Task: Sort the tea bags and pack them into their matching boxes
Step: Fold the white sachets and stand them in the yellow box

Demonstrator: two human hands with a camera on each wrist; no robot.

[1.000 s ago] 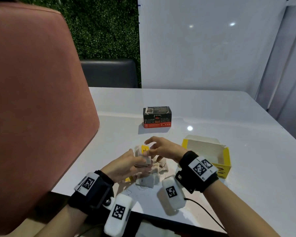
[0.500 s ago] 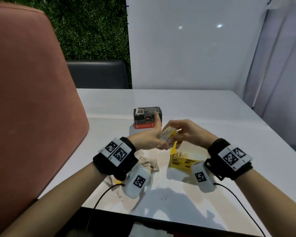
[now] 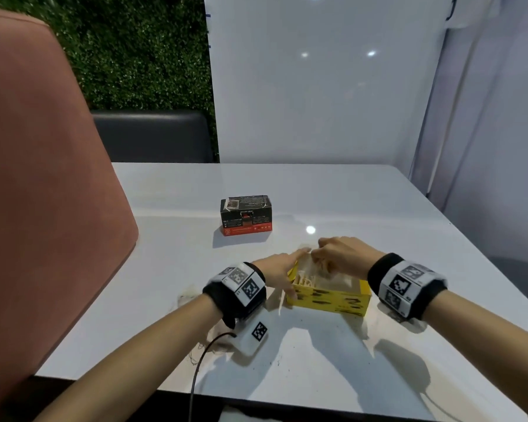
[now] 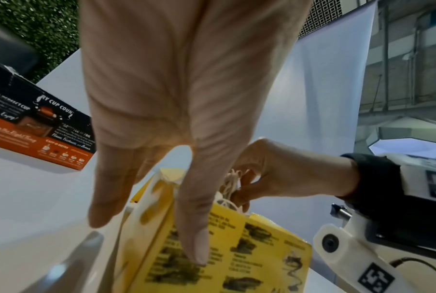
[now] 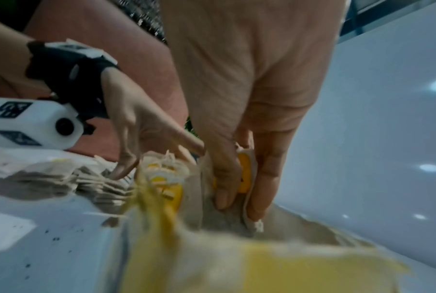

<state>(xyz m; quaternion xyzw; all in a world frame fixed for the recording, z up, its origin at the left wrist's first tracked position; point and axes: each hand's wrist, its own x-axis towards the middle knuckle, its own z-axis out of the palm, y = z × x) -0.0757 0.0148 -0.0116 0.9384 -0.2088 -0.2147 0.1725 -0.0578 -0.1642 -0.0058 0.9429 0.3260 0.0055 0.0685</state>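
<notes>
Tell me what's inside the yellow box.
The yellow box holds tea bags with white strings and yellow tags, packed at its left end. The right hand pinches more bags over the opening, hiding the rest; the box floor isn't visible.

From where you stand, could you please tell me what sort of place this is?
Probably a café-style or lounge seating corner used for recording: a glossy white table, a pink upholstered chair back and a dark seat against an artificial green hedge wall.
</notes>
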